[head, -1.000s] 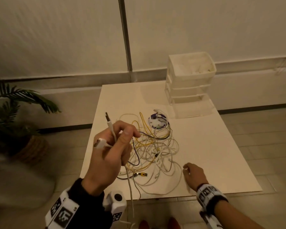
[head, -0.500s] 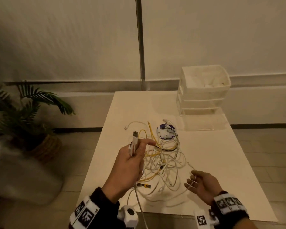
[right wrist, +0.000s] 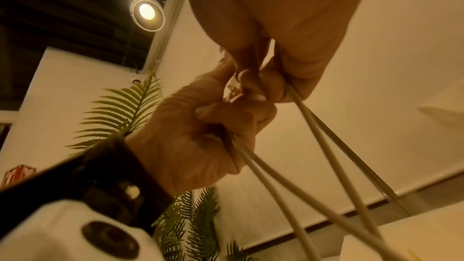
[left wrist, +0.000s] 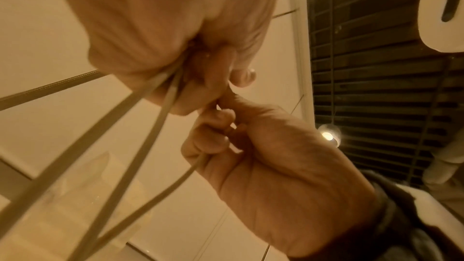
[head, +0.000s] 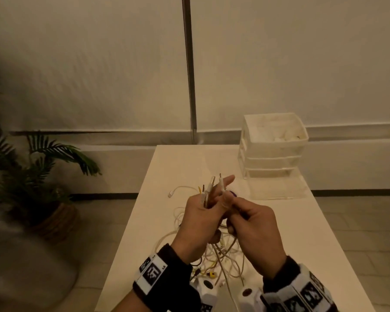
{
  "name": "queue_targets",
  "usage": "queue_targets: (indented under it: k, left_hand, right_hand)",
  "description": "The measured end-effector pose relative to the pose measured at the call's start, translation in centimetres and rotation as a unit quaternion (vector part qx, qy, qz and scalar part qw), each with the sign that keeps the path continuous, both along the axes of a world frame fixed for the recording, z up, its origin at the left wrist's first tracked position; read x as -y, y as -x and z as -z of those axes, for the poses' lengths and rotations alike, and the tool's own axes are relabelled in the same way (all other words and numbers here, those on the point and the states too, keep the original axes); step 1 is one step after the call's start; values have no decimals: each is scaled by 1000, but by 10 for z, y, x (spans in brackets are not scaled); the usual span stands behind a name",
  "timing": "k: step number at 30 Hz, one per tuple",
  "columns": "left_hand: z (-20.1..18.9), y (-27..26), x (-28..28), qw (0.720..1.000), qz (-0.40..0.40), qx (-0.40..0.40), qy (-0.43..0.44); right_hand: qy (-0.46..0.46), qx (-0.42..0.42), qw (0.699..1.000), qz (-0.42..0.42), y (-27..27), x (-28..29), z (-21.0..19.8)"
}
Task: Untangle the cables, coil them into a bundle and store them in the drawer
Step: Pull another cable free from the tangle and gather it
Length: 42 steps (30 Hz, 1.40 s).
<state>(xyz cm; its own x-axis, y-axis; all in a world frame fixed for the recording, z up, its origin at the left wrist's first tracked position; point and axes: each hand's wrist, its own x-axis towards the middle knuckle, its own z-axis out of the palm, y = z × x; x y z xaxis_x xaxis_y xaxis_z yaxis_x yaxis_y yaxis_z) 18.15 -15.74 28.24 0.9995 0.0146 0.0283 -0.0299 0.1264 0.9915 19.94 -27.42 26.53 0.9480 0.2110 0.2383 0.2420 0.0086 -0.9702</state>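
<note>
No brand name or readable word showed anywhere; the only markings were the black-and-white square code tags on our black wristbands point(head: 152, 272), and a tiny mark beside the left tag was too small to read.

Our left hand point(head: 200, 218) was raised above the tangled pile of white, yellow and black cables point(head: 221, 255), its fingers closed round several cable ends whose plugs point(head: 211, 185) stuck up past the knuckles, the forefinger pointing forward. Our right hand point(head: 252, 228) sat just beside it, touching it, with thumb and curled fingers pinching a pale cable. In the left wrist view the cords ran down out of both fists; the right wrist view showed the same strands taut below the hands.

The pile lay on the near middle of the cream rectangular table point(head: 302, 233), with one white plug end point(head: 170, 194) trailing out to the left, short of the left edge. Bare tabletop lay to the right of the pile and beyond it. The white plastic three-tier drawer unit point(head: 273, 145) stood at the far right corner, well apart from the hands, with a clear drawer point(head: 279, 188) pulled out in front of it toward us. A potted palm in a woven basket point(head: 43, 176) stood on the floor to the left of the table.
</note>
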Motion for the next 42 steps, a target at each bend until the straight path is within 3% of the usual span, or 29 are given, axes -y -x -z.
queue_targets:
  k: [8,13,15,18,20,22,23,24,26,28,32,37,42]
  left_hand:
    - [5,-10,-7,997,-70,5,-34]
    - [0,-25,-31,986,-129,61,-92]
    - [-9,-33,-48,981,-166,80,-58]
    - [-33,-45,-80,974,-192,96,74]
    - [-48,-50,-101,972,-186,99,101]
    - [-55,-52,-108,982,-153,110,24]
    - [-54,-52,-106,981,-132,125,-71]
    - [-48,-51,-102,964,-111,148,-191]
    - [-30,-49,-90,903,-57,189,-382]
    - [-10,-43,-77,874,3,176,-453]
    - [10,-45,-62,879,-1,163,-449]
    - [-14,-68,-61,876,-72,184,-440]
    - [-56,-90,-75,871,-263,194,-367]
  right_hand:
    - [48,40,998,5,-5,-16,8]
    - [57,38,997,-23,-11,-13,14]
    - [77,17,995,-66,-16,-11,20]
    - [110,-29,984,-134,-27,-6,37]
    - [116,-55,981,-146,-35,-4,48]
    - [117,-66,980,-144,-43,-6,50]
    - [115,-68,981,-141,-47,-7,48]
    - [107,-70,982,-137,-50,-8,45]
    - [83,-64,986,-133,-56,-8,35]
    - [54,-59,988,-130,-62,-5,24]
    - [45,-36,989,-134,-74,-1,9]
    - [34,-4,992,-125,-82,-5,7]
    - [51,-30,991,-118,-87,-9,36]
